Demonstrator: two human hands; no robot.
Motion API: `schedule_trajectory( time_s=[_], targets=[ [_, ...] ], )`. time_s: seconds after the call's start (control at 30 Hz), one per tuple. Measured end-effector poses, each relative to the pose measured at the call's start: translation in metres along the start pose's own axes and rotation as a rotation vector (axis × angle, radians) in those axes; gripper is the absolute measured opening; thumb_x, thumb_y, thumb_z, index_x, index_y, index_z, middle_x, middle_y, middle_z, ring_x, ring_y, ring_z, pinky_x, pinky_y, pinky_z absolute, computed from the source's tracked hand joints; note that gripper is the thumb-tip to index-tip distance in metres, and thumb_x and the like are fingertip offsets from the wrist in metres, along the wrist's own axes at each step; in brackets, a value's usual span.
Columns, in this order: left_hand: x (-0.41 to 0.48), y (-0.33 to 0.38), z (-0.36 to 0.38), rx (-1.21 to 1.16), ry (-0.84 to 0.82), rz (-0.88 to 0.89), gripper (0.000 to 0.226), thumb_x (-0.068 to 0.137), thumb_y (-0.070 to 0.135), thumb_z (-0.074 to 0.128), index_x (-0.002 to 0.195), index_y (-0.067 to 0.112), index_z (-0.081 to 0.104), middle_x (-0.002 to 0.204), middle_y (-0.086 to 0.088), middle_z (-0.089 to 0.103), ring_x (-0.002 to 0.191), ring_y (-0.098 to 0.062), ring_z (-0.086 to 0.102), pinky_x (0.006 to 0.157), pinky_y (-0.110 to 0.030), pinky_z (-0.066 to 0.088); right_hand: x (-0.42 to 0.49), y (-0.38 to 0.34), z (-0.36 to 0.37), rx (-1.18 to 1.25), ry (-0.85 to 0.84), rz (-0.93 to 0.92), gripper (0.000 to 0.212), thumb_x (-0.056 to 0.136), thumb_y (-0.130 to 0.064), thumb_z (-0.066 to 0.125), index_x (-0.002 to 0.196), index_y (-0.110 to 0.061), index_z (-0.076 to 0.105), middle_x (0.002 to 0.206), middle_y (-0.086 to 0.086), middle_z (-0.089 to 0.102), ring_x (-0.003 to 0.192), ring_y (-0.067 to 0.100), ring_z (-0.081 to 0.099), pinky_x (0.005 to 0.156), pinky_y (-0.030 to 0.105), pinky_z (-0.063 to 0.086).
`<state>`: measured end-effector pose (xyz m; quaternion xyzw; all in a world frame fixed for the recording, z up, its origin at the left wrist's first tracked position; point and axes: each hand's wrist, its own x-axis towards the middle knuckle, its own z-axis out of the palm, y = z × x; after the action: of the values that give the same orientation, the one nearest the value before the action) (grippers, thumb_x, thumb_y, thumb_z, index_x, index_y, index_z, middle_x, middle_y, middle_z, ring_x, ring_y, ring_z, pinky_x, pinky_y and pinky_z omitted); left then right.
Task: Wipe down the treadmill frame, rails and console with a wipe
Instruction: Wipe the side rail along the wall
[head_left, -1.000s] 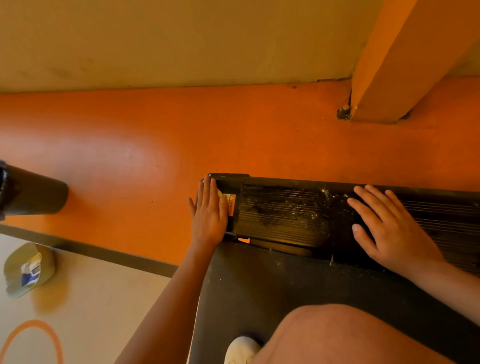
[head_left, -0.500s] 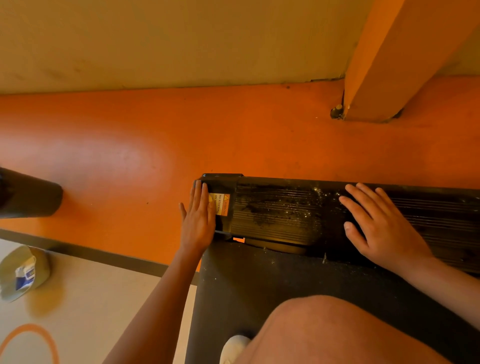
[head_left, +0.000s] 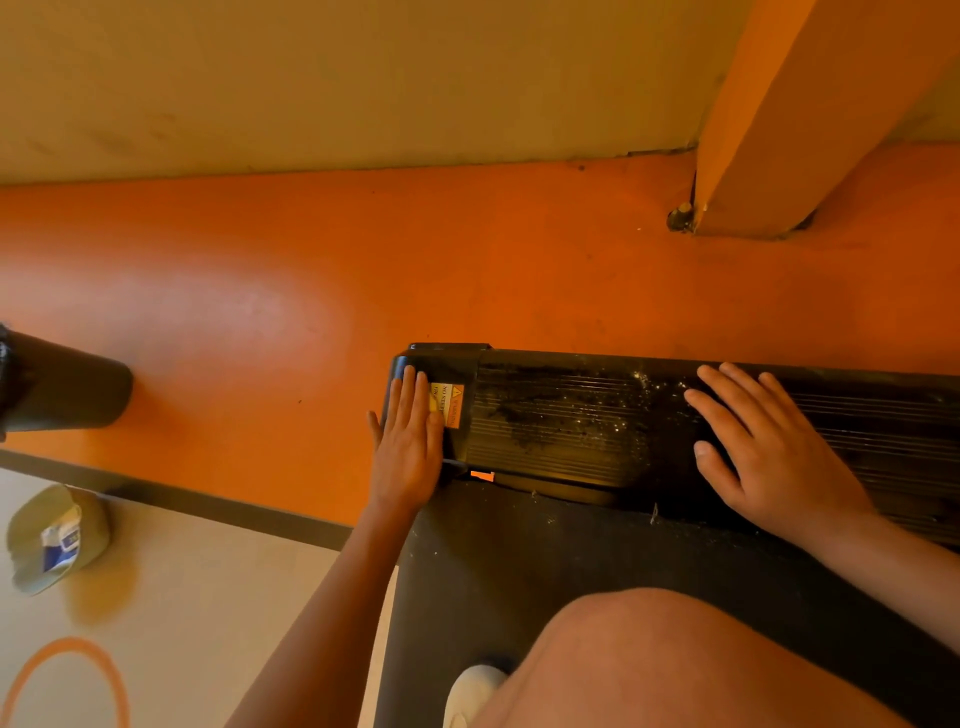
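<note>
**Both hands flat on the treadmill side rail**

I see the left hand (head_left: 408, 447) lying on the glossy end cap (head_left: 441, 358) of the black ribbed side rail (head_left: 540, 452), fingers (head_left: 410, 395) straight and together, touching the orange warning label (head_left: 452, 408). The right hand (head_left: 769, 452) rests further along that rail, fingers spread flat, beyond a dusty patch (head_left: 571, 415). Whether a wipe lies under either palm I cannot tell. A bare knee (head_left: 675, 660) is over the belt (head_left: 545, 561) beside the rail.

The treadmill's side rail (head_left: 571, 426) is black ribbed plastic, dull with dust and pale specks. Its end cap (head_left: 441, 357) is smoother, glossier black plastic and carries a shiny yellow-orange warning sticker (head_left: 452, 408). The belt (head_left: 519, 561) looks matt and finely textured. The orange floor (head_left: 260, 291) is smooth with a soft sheen, the wall (head_left: 311, 78) is matt paint, and the cap (head_left: 31, 545) is cloth.
</note>
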<state>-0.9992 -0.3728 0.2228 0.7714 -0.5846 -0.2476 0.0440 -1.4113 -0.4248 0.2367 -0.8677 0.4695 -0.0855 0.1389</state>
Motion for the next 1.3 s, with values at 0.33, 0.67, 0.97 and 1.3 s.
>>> schedule_trajectory(
  time_s=[0.33,0.67,0.97,1.3],
  targets=[
    [0.056,0.016,-0.008,0.036,0.009,-0.014,0.059,0.11,0.045,0.012,0.163,0.023,-0.002,0.17,0.006,-0.009,0.154,-0.011,-0.015,0.124,-0.053,-0.011,0.0,0.0,0.001,-0.008,-0.01,0.002,0.058,0.103,-0.039,0.036,0.148,-0.006,0.049,0.161,0.017,0.037,0.153,0.031,0.027,0.124,0.054,0.023],
    [0.041,0.016,0.0,0.059,0.031,-0.005,0.059,0.11,0.046,0.012,0.163,0.024,-0.002,0.17,0.006,-0.008,0.154,-0.011,-0.014,0.123,-0.053,-0.011,0.0,0.001,0.001,-0.004,-0.008,0.001,0.057,0.103,-0.038,0.037,0.149,-0.006,0.049,0.161,0.017,0.037,0.153,0.031,0.027,0.124,0.055,0.024],
    [-0.005,0.007,0.004,0.035,0.009,0.019,0.065,0.102,0.06,-0.003,0.16,0.03,-0.009,0.167,0.012,-0.016,0.152,-0.005,-0.021,0.122,-0.046,-0.016,0.0,0.001,0.002,-0.015,-0.01,0.008,0.058,0.103,-0.039,0.035,0.149,-0.007,0.05,0.161,0.016,0.038,0.153,0.031,0.027,0.125,0.053,0.022],
    [0.066,0.006,-0.014,0.088,0.008,0.055,0.06,0.109,0.046,0.011,0.163,0.023,0.003,0.17,0.006,-0.002,0.156,-0.012,-0.009,0.125,-0.052,-0.006,0.0,0.001,0.002,-0.008,-0.011,0.006,0.057,0.103,-0.038,0.037,0.149,-0.007,0.048,0.161,0.016,0.037,0.154,0.03,0.026,0.125,0.052,0.021]
  ],
)
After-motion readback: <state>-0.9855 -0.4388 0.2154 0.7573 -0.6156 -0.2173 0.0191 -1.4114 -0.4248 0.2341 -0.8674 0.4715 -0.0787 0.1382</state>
